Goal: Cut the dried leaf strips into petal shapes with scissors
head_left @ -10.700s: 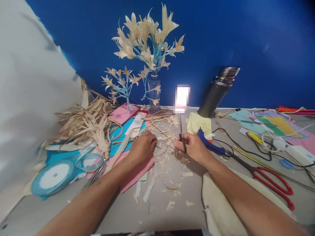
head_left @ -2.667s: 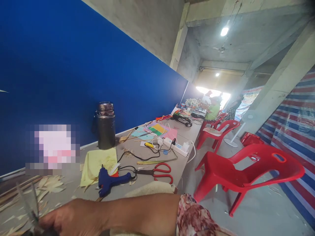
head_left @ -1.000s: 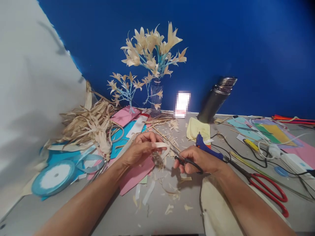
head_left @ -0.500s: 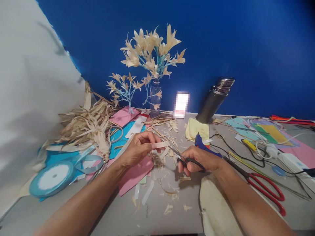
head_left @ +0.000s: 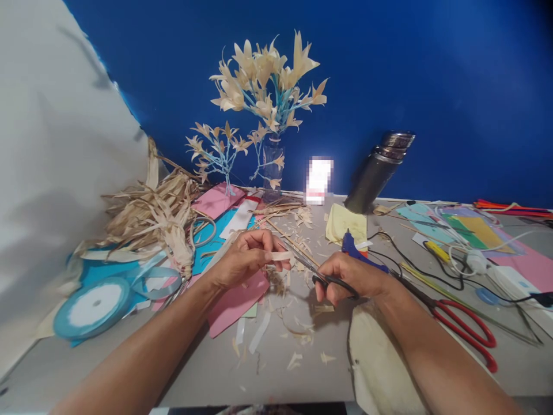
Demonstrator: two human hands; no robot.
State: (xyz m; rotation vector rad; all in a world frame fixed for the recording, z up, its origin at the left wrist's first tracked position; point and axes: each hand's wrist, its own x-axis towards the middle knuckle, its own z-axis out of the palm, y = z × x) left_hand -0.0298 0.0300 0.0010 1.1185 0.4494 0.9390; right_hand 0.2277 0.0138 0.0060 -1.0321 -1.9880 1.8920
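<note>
My left hand (head_left: 242,260) pinches a short pale strip of dried leaf (head_left: 280,255) above the grey table (head_left: 207,369). My right hand (head_left: 348,276) grips small black-handled scissors (head_left: 317,274), whose blades point left and up toward the strip's right end. Both hands hover over a scatter of pale leaf trimmings (head_left: 298,334). A pink paper sheet (head_left: 235,297) lies under my left wrist.
A pile of dried husks (head_left: 151,216) and a blue ribbon spool (head_left: 93,300) lie at the left. Husk flowers in a vase (head_left: 271,104) stand at the back beside a metal flask (head_left: 375,173). A blue glue gun (head_left: 358,256), red scissors (head_left: 462,323), cables and coloured paper lie at the right.
Over the last second my hands stayed close together, the strip still pinched and the scissors at its end. Earlier my head had turned right toward red chairs, then came back to the table.
</note>
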